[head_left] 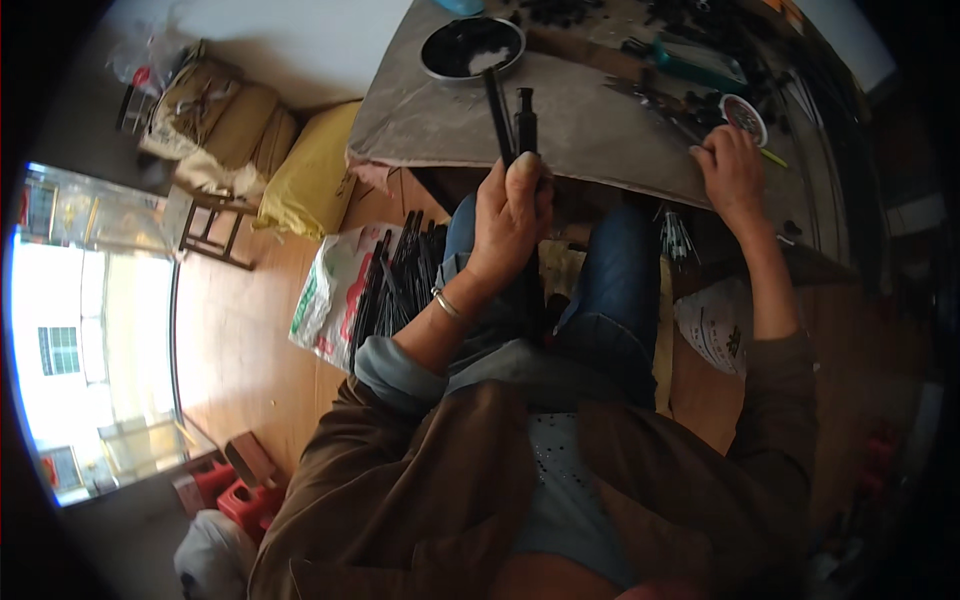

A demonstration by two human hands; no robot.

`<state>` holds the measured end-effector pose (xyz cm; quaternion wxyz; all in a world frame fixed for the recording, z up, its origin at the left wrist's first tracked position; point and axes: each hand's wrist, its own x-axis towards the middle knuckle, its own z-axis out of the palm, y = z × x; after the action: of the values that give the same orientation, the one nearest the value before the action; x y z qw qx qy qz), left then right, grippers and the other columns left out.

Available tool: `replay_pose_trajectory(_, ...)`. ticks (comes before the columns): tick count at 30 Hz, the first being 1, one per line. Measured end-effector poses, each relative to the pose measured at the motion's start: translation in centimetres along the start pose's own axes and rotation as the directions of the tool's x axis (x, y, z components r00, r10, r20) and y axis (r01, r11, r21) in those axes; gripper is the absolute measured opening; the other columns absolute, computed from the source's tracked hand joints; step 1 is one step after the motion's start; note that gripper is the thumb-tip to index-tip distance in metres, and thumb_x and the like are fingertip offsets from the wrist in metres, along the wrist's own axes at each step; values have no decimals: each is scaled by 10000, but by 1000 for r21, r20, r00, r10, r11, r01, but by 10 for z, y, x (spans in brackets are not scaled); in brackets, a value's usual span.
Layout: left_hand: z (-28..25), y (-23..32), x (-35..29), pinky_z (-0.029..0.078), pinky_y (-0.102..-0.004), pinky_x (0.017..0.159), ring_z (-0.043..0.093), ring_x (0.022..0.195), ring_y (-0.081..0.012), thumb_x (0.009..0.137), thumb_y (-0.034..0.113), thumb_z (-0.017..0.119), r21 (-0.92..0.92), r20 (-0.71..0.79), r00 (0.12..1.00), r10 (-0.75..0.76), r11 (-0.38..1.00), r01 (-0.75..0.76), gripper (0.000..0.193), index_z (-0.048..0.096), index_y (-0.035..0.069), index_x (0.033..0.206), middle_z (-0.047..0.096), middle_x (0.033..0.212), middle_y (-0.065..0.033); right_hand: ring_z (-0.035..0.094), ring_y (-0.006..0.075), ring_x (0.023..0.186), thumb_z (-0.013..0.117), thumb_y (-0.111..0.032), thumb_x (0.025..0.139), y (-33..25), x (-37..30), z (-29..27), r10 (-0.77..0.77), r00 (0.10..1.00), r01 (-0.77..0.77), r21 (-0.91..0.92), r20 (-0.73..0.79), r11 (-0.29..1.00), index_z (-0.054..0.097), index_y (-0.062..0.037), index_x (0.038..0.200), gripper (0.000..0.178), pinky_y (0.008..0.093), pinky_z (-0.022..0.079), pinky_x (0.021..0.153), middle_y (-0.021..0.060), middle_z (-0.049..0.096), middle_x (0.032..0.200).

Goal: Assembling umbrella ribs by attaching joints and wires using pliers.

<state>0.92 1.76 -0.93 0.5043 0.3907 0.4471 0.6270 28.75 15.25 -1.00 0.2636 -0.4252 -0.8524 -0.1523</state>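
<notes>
1. Nearest me, below and left of the left hand, I see a bundle of long, straight black rods (400, 285) lying on a white plastic bag with red and green print (325, 290). I can't tell whether these are finished or waiting.
2. The left hand (513, 205) is closed firmly round two pieces, thumb upward: a slim, straight black rod (498, 120) and, just to its right, a thicker black rod with a stepped tip (526, 125). Their upper ends stand apart, so I judge this work to be partway along, with these two not yet finished.
3. Well to its right, the right hand (733, 175) rests at the desk (590, 135) with fingers curled; I can't tell whether it pinches anything. Just beyond its fingers is a round white tub with reddish contents (744, 118), and a thin yellow-green stick (774, 158) lies beside it.
4. Beyond the left hand sits a round black bowl with a pale rim (430, 62), holding white material (488, 60). I can't tell if the slim rod touches it.
5. Farthest, beyond both hands, small loose black pieces (560, 10) are scattered; I'd guess plenty remains.
</notes>
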Motion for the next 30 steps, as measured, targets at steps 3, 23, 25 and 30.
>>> replay_pose_trajectory(3, -1, 0, -1, 309, -229, 404, 360, 451, -81, 987, 457, 419, -6, -31, 999, 17, 1000, -17, 416, 459, 60, 871, 400, 600, 9, 557, 251, 765, 579, -186, 925, -22, -5, -14, 189, 982, -172, 338, -18, 925, 496, -41, 937, 167, 379, 438, 654, 108, 535, 855)
replay_pose_trajectory(23, 8, 1, -3, 295, -204, 389, 388, 438, -49, 980, 466, 429, 73, -8, 995, 95, 993, -94, 404, 479, 73, 897, 428, 567, 36, 601, 250, 705, 700, 43, 680, -124, -18, -64, -39, 998, 18, 361, 50, 932, 479, -62, 926, 347, 347, 477, 615, 70, 554, 811)
replay_pose_trajectory(25, 5, 1, -5, 301, -201, 391, 395, 441, -49, 983, 458, 427, 105, 2, 994, 105, 989, -105, 398, 479, 72, 900, 439, 572, 34, 566, 154, 550, 648, -91, 827, -130, -25, -66, 50, 784, -590, 717, 619, 371, 473, -49, 984, 239, 269, 473, 508, 31, 538, 680)
replay_pose_trajectory(30, 8, 5, -11, 337, -198, 449, 437, 531, -31, 974, 427, 475, 116, 91, 986, 139, 982, -149, 409, 513, 22, 935, 487, 644, 26, 538, 84, 457, 627, -198, 879, -124, -37, -74, -643, 477, -782, -44, 599, -622, 470, -57, 1109, 312, 203, 440, 404, 14, 544, 652)
